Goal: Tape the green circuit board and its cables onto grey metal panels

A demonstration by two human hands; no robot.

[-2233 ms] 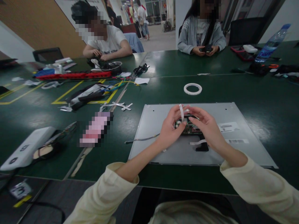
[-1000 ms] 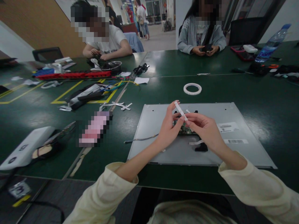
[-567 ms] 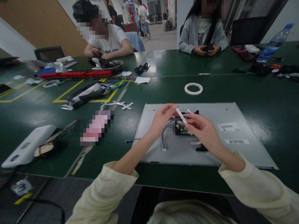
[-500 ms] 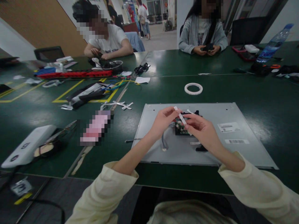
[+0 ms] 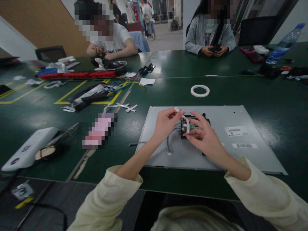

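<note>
A grey metal panel (image 5: 250, 150) lies flat on the green table in front of me. A small circuit board (image 5: 192, 126) sits in a black cutout near its middle, with grey wires (image 5: 169, 144) curling off to its left. Both hands pinch a short strip of white tape (image 5: 185, 121) just above the board. My left hand (image 5: 166, 123) holds the strip's upper end. My right hand (image 5: 204, 138) holds its lower end, fingers spread over the board and hiding part of it.
A roll of white tape (image 5: 200, 90) lies beyond the panel. Cut tape pieces (image 5: 125, 106), a black-and-silver bundle with cables (image 5: 91, 95) and a white device (image 5: 27, 149) lie to the left. Two people sit across the table; a water bottle (image 5: 284, 43) stands far right.
Both hands have come down toward the circuit board with the tape strip, which now bends over it. The left hand drew back, baring the grey wires.
</note>
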